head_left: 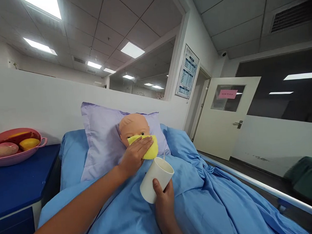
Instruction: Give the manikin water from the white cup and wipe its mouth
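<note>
My right grip (162, 198) clasps the tilted cup (155, 180); left grip (135, 155) lies open, pressing the cloth (153, 152). Contents, unseen, could spill on the blanket (205, 204).

The cloth (152, 151) covers the doll's (133, 126) nose and mouth, and the left hand (134, 155) lies across much of the cloth itself. The doll's body is hidden below the sheet (199, 197). Most fingers of the right hand (164, 198) are out of sight behind the cup (157, 180). The left edge cuts off the bowl (19, 157). The print on the wall chart (187, 72) and the door's pink note (228, 94) is too small to read
</note>
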Demonstrator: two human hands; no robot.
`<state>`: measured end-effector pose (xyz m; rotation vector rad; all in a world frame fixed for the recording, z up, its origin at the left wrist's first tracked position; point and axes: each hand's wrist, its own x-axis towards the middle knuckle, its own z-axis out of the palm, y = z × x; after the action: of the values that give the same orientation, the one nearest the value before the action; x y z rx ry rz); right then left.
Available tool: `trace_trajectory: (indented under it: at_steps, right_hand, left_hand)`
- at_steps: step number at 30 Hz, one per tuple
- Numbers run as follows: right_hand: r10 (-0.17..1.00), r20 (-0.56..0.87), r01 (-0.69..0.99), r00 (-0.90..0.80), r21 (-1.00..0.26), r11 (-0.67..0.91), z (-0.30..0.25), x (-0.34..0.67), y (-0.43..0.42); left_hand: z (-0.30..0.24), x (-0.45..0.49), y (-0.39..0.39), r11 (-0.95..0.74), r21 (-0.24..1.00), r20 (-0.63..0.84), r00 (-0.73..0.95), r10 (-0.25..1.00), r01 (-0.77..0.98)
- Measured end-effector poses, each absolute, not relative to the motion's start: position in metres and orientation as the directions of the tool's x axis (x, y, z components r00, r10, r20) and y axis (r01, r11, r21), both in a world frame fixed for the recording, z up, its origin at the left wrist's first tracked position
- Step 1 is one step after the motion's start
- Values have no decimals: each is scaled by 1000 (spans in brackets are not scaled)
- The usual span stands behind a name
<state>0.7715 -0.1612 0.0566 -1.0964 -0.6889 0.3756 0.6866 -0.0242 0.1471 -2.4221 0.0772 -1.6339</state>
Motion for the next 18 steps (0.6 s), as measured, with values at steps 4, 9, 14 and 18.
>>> trace_trajectory:
  at_steps: [4, 9, 14, 18]
  right_hand:
    - [557, 287, 1, 779, -890, 456, 53, 775, -158]
    - [558, 268, -56, 785, -867, 495, 48, 776, -154]
    - [578, 252, -103, 776, -854, 510, 43, 778, -150]
    - [600, 247, -125, 761, -852, 509, 42, 779, -149]
  left_hand:
    - [146, 700, -12, -824, -487, 808, 508, -299, 289]
    - [127, 699, -13, -741, -565, 774, 544, -324, 363]
    - [109, 697, -16, -774, -557, 774, 527, -351, 302]
    - [102, 692, -18, -834, -505, 786, 518, -338, 222]
